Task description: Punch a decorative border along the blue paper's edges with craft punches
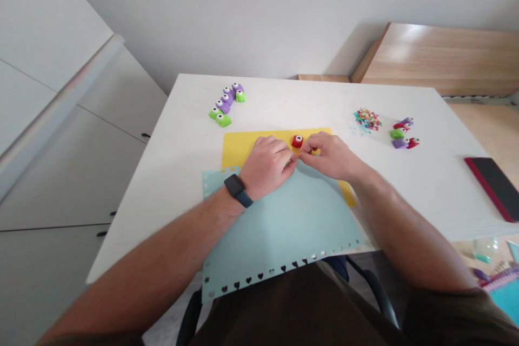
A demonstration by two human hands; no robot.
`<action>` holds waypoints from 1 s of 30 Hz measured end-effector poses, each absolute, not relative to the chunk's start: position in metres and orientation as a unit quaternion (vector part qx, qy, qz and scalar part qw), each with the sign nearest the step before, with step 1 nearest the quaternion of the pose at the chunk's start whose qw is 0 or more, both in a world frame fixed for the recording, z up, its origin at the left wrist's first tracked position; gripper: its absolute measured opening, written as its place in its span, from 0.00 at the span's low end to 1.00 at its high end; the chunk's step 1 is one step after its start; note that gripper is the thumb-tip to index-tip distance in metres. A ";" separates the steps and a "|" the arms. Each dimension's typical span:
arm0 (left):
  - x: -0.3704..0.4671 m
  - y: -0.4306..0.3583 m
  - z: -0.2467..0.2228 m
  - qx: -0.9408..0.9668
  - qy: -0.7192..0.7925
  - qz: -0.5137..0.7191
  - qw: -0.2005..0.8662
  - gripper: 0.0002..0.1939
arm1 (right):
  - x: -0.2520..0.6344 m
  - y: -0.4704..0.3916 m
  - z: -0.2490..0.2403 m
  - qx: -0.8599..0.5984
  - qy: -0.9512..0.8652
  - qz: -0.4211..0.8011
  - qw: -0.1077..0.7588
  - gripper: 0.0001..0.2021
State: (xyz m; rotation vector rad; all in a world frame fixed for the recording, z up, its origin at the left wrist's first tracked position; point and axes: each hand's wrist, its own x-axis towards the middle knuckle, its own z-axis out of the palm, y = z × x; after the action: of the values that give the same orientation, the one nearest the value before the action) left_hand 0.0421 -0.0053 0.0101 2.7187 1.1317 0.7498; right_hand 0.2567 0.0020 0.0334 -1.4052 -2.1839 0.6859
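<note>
A light blue sheet of paper (pixel 279 227) lies under my forearms, its near edge hanging past the table front. Heart-shaped and other small holes run along its borders. My left hand (pixel 271 165), wearing a dark watch (pixel 238 190), has its fingers curled over the sheet's far edge. Close beside it, my right hand (pixel 326 152) pinches that same edge between thumb and fingers. Just beyond my fingertips stands a small red craft punch (pixel 297 141) on a yellow sheet (pixel 235 150), which is partly covered by the blue one. Exactly what the fingertips do is partly hidden.
Purple and green craft punches (pixel 225 105) stand at the back left of the white table (pixel 162 194). At the right are a pile of colourful paper cut-outs (pixel 368 119), several more punches (pixel 401 133) and a black-and-red flat object (pixel 492 184). White cabinets (pixel 60 167) flank the left.
</note>
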 end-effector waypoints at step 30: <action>0.048 -0.004 0.004 0.894 0.354 0.272 0.034 0.08 | 0.257 0.003 0.035 -0.562 -0.756 0.280 0.185 0.08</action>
State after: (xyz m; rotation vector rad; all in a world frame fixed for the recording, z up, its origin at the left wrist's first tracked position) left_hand 0.0481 -0.0040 0.0035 2.7493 1.0874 0.8377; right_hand 0.2572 0.0027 0.0346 -1.5849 -2.1299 0.7878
